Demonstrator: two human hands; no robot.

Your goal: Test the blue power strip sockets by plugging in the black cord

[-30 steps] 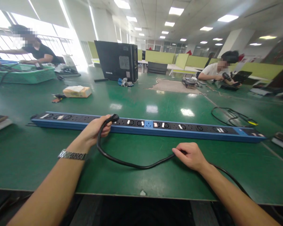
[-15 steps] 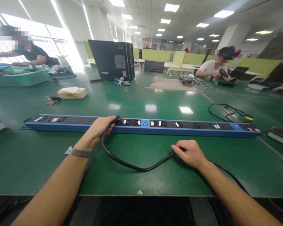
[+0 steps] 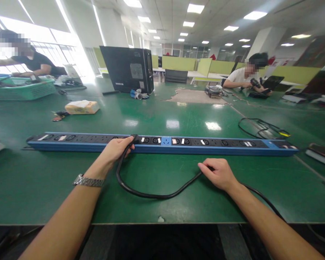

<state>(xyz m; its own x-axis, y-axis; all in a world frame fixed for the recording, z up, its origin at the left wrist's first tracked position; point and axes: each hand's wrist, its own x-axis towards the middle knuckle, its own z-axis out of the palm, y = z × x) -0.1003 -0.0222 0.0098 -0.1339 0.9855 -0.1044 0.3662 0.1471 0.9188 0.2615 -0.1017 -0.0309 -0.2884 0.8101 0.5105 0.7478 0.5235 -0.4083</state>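
Power strip (image 3: 206,149): blue body, blk socket face; lies flat L–R across green table (image 3: 178,213), beyond R hand (image 3: 219,174).
Plug (image 3: 134,138): blk, at strip's socket face, L of ctr; can't tell if fully seated.
L hand (image 3: 117,148): narrow grip, thumb & fingers on plug; metal watch (image 3: 89,181) on wrist.
R hand grip: fist closed round blk cable (image 3: 158,196), clear of strip.
Cable: slack curve betw. hands, then past R wrist.
Stickers (image 3: 183,141): several, white, by sockets; txt too small to read.
PC tower (image 3: 121,72): beyond strip; pale label (image 3: 137,71) on side, print illegible.
Tissue pack (image 3: 82,108): yellow, beyond strip, L side; print illegible.
Co-workers: one far L, by green basket (image 3: 27,94); one far R.
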